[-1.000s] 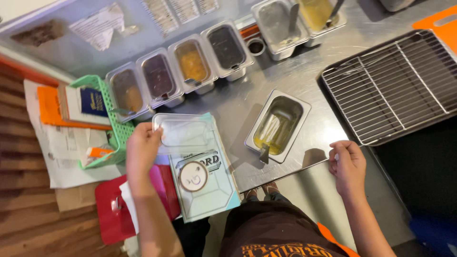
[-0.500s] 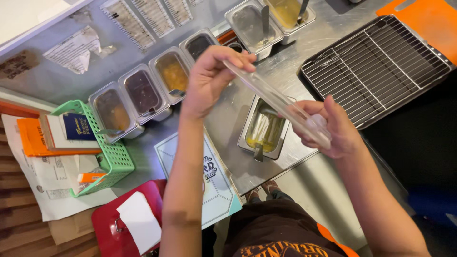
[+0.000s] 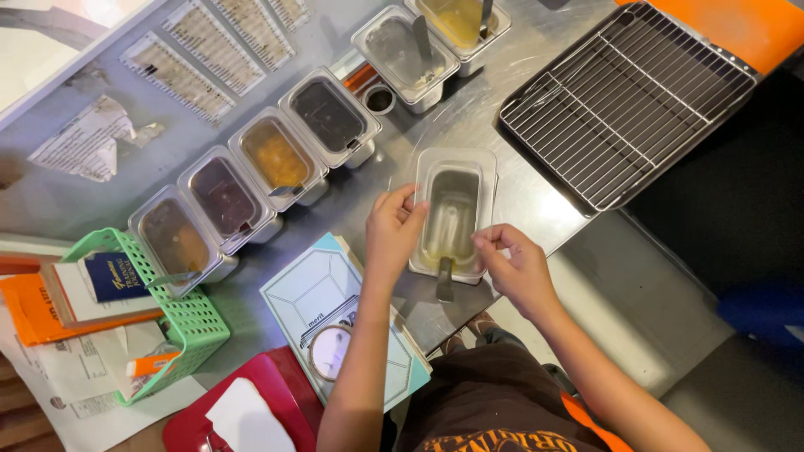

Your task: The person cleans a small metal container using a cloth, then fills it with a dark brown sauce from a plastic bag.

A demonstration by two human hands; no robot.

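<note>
Clear pan (image 3: 453, 213) lay mid-frame, long axis up-down; left hand (image 3: 394, 232) pinched its left rim; right hand (image 3: 512, 266) pinched the lower right rim, equally near.

4 sauce tubs (image 3: 251, 184) — wire rack (image 3: 624, 100), green basket (image 3: 180, 322).

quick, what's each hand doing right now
Left hand: fingers curled on the left rim of the clear lidded container, gripping it.
Right hand: fingers pinched at its near right corner.

Bare forearms; dark brown shirt, orange print, orange strap.
</note>
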